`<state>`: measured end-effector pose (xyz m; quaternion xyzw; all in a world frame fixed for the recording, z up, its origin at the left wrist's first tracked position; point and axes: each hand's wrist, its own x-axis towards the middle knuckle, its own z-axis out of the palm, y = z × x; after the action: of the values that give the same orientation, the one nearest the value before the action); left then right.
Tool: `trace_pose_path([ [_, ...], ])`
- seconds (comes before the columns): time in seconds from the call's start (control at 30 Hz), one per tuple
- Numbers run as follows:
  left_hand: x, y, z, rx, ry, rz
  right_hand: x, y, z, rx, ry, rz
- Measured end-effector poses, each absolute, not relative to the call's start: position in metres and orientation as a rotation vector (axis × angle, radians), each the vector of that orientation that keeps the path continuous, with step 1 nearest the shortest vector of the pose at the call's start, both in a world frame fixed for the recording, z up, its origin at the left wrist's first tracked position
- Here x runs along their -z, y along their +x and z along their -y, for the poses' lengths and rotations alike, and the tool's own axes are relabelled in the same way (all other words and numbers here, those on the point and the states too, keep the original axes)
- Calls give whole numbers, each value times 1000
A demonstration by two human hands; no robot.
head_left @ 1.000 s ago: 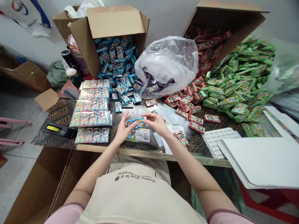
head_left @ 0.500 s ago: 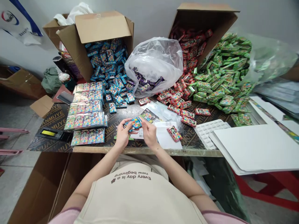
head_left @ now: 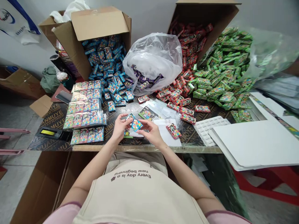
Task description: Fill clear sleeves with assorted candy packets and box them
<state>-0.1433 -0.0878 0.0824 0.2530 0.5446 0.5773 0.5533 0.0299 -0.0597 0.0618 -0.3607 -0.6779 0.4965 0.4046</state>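
Note:
Both my hands meet just above the table's near edge. My left hand (head_left: 118, 127) and my right hand (head_left: 150, 130) pinch one small blue packet (head_left: 135, 122) between them, tilted. Under it lies a clear sleeve with a white label (head_left: 133, 133), partly hidden by my fingers. A single red packet (head_left: 173, 130) lies on a white sheet (head_left: 164, 137) to the right of my right hand. Stacked filled sleeves of packets (head_left: 85, 112) lie left of my left hand.
An open box spills blue packets (head_left: 109, 65) at the back left. A clear bag (head_left: 153, 59) holds purple packets. Red packets (head_left: 187, 71) and green packets (head_left: 221, 71) are heaped at the right. White boards (head_left: 254, 143) lie at the right. An empty carton (head_left: 39, 186) stands on the floor.
The blue packet has turned from lying flat across my fingers to a tilted pose, and my hands have drawn closer together above the sleeve. The camera has shifted slightly.

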Motion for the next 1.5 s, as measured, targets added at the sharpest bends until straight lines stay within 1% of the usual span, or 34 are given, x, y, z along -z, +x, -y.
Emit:
trace_pose_path([
  [0.1, -78, -141, 89, -1182, 701, -1260, -69, 40, 63, -1019, -777, 2020],
  [0.2, -70, -141, 90, -986, 914, -1238, -71, 55, 61, -975, -641, 2236],
  [0.27, -60, -143, 90, -943, 1158, -1303, -67, 67, 58, -838, -744, 2268],
  [0.33, -48, -149, 89, -857, 1543, -1402, -59, 80, 55, -611, -964, 2223],
  [0.4, -33, -155, 89, -640, 1927, -1458, -47, 92, 52, -420, -1133, 2188],
  [0.47, -20, -158, 90, -410, 2135, -1470, -35, 99, 50, -324, -1193, 2219],
  [0.53, -12, -160, 92, -325, 2199, -1480, -25, 101, 51, -285, -1202, 2273],
  [0.67, -12, -162, 96, -425, 2213, -1504, -16, 97, 56, -267, -1218, 2310],
  [0.77, -18, -167, 97, -491, 2200, -1514, -16, 95, 56, -357, -1144, 2344],
  [0.97, -29, -177, 96, -530, 2166, -1353, -22, 93, 50, -541, -1036, 2346],
  [1.13, -29, -169, 97, -616, 2091, -1397, -30, 85, 51, -537, -1010, 2384],
  [1.33, -25, -162, 91, -794, 2030, -1514, -27, 72, 63, -433, -1012, 2488],
  [1.4, -23, -162, 90, -756, 2081, -1551, -21, 85, 50, -404, -1114, 2423],
  [1.5, -15, -163, 89, -628, 2133, -1629, -9, 130, 11, -207, -1587, 2005],
])
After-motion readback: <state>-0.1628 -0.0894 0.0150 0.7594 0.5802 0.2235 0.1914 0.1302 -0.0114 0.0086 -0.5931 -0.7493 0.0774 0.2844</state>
